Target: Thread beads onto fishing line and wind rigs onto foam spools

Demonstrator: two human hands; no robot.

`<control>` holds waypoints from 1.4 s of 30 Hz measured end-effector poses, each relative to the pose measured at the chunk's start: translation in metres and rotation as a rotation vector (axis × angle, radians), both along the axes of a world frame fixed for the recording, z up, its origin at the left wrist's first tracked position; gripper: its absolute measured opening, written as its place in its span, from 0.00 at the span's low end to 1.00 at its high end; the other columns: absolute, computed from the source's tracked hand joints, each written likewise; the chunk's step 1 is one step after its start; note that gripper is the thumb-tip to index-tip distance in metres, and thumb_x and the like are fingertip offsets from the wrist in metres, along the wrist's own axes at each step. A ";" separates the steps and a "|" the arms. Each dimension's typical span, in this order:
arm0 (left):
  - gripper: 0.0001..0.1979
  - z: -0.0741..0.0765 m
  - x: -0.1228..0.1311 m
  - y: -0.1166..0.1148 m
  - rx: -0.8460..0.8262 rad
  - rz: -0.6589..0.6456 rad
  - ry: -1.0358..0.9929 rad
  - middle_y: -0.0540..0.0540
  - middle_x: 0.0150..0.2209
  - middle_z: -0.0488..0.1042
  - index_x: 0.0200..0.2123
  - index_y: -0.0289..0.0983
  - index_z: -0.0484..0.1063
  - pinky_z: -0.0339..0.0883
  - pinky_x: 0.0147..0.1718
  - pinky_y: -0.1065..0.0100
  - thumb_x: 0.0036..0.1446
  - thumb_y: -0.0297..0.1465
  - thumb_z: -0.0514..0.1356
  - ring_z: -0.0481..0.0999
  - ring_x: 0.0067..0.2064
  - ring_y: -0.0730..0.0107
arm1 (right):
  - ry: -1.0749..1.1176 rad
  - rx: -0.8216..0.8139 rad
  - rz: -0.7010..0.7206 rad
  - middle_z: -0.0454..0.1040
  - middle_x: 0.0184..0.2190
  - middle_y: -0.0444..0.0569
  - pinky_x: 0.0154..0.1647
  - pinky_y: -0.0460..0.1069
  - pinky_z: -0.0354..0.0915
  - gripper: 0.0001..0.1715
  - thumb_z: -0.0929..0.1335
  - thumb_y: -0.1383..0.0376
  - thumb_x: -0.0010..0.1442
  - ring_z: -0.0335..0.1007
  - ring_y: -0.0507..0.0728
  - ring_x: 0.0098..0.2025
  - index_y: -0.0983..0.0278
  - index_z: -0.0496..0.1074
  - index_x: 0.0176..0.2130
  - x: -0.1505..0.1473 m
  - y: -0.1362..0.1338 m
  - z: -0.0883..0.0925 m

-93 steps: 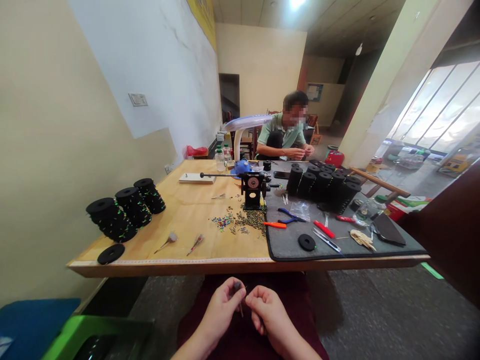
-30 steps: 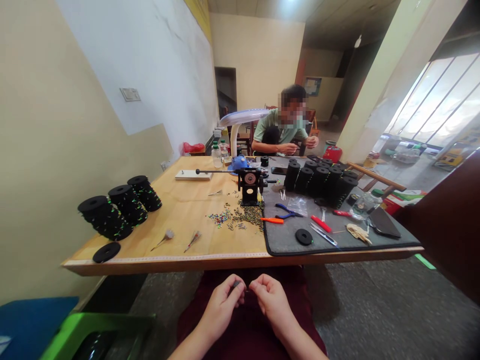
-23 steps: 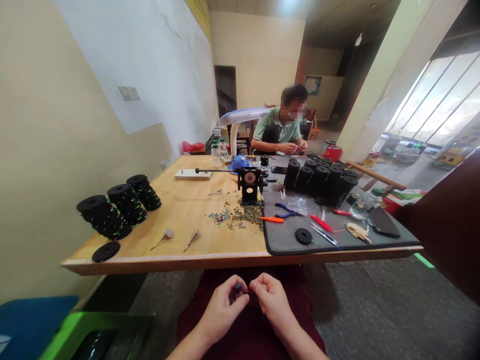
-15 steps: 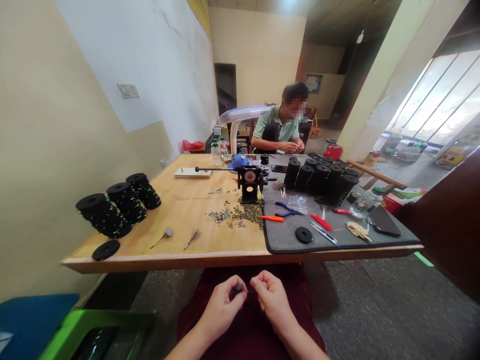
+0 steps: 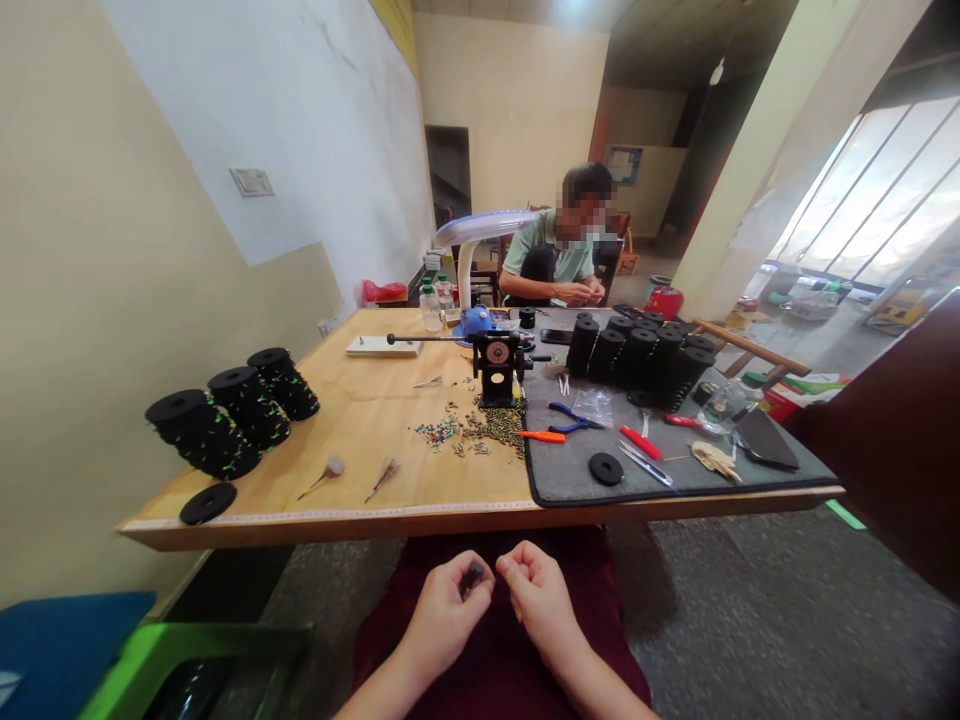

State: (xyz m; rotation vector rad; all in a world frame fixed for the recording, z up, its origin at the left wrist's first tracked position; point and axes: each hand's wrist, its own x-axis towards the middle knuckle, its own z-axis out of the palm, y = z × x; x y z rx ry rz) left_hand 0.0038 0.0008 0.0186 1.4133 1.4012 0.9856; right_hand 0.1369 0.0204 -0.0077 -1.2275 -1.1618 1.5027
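Well up and left of the fingers, on the worktop [image 5: 300, 520]: black spools [image 5: 229, 410] and a loose black disc [image 5: 208, 503]. Low over the lap, left hand [image 5: 442, 615], fingers [image 5: 484, 572] pinched on a small dark piece [image 5: 472, 580], long axis seemingly tilted up toward the right. Just right of it, across a narrow gap, right hand [image 5: 538, 600], thumb and forefinger pressed together; on a fine thread or on nothing, cannot tell. Nearer to the piece: the left. Straight above the fingers, scattered beads [image 5: 480, 432]; up and right, a grey mat [image 5: 570, 485].
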 end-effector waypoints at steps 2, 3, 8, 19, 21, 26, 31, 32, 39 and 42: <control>0.07 0.000 0.001 0.000 -0.011 0.008 0.008 0.54 0.19 0.63 0.21 0.36 0.68 0.54 0.23 0.73 0.49 0.30 0.58 0.59 0.23 0.73 | 0.010 0.010 0.025 0.52 0.09 0.32 0.14 0.42 0.40 0.23 0.68 0.49 0.50 0.42 0.44 0.12 0.61 0.57 0.23 -0.001 0.000 0.001; 0.08 0.000 0.001 0.000 -0.016 0.011 0.011 0.54 0.19 0.63 0.21 0.36 0.69 0.53 0.23 0.73 0.49 0.31 0.58 0.59 0.23 0.74 | 0.020 0.015 0.039 0.52 0.10 0.32 0.14 0.42 0.41 0.22 0.67 0.49 0.51 0.42 0.45 0.13 0.61 0.57 0.23 -0.001 0.000 0.001; 0.08 0.001 -0.004 0.002 -0.010 0.034 -0.042 0.52 0.20 0.66 0.25 0.35 0.72 0.55 0.25 0.73 0.49 0.34 0.60 0.61 0.24 0.73 | -0.015 0.074 0.121 0.53 0.15 0.34 0.19 0.43 0.43 0.15 0.67 0.56 0.51 0.43 0.46 0.18 0.63 0.61 0.25 0.005 0.001 0.006; 0.06 -0.005 -0.013 0.009 -0.061 0.184 -0.295 0.57 0.19 0.58 0.29 0.36 0.70 0.51 0.20 0.75 0.50 0.33 0.58 0.56 0.21 0.77 | -0.110 0.068 0.136 0.54 0.12 0.34 0.18 0.43 0.43 0.04 0.61 0.69 0.40 0.45 0.46 0.16 0.62 0.57 0.18 0.005 -0.002 0.008; 0.07 -0.007 -0.018 0.012 -0.070 0.244 -0.340 0.58 0.18 0.56 0.30 0.36 0.70 0.49 0.19 0.75 0.50 0.34 0.58 0.54 0.20 0.77 | -0.052 0.004 0.098 0.53 0.10 0.33 0.16 0.43 0.41 0.04 0.61 0.68 0.41 0.43 0.46 0.14 0.61 0.57 0.19 0.007 -0.002 0.006; 0.07 -0.006 -0.022 0.011 -0.208 0.176 -0.355 0.58 0.18 0.57 0.27 0.34 0.72 0.45 0.18 0.75 0.44 0.32 0.61 0.52 0.19 0.80 | 0.082 -0.082 0.022 0.56 0.10 0.34 0.16 0.42 0.40 0.08 0.65 0.63 0.47 0.43 0.45 0.14 0.62 0.59 0.22 0.008 -0.002 0.011; 0.10 0.003 -0.009 0.005 -0.286 0.049 -0.386 0.58 0.17 0.59 0.29 0.32 0.74 0.43 0.18 0.74 0.43 0.33 0.64 0.51 0.19 0.80 | 0.017 0.002 0.046 0.59 0.12 0.35 0.17 0.42 0.45 0.12 0.67 0.60 0.50 0.48 0.46 0.15 0.62 0.61 0.23 0.006 -0.002 0.008; 0.12 0.004 -0.008 0.005 -0.280 0.050 -0.411 0.57 0.17 0.59 0.29 0.32 0.74 0.43 0.18 0.74 0.44 0.35 0.65 0.51 0.19 0.81 | -0.012 0.041 0.052 0.59 0.12 0.36 0.17 0.42 0.46 0.12 0.67 0.60 0.50 0.49 0.46 0.15 0.63 0.61 0.23 0.006 -0.003 0.007; 0.15 -0.002 -0.014 0.013 -0.207 0.089 -0.379 0.58 0.16 0.57 0.24 0.32 0.72 0.45 0.19 0.74 0.45 0.40 0.65 0.51 0.19 0.80 | -0.111 0.142 0.116 0.64 0.14 0.38 0.20 0.43 0.54 0.11 0.66 0.62 0.53 0.56 0.48 0.17 0.63 0.63 0.24 0.010 -0.005 0.005; 0.15 0.001 -0.016 0.011 -0.148 0.056 -0.255 0.54 0.17 0.63 0.22 0.33 0.72 0.52 0.22 0.73 0.45 0.41 0.64 0.57 0.21 0.77 | -0.037 0.038 0.209 0.69 0.17 0.41 0.17 0.42 0.55 0.13 0.68 0.57 0.52 0.61 0.49 0.18 0.64 0.65 0.29 0.009 -0.003 0.009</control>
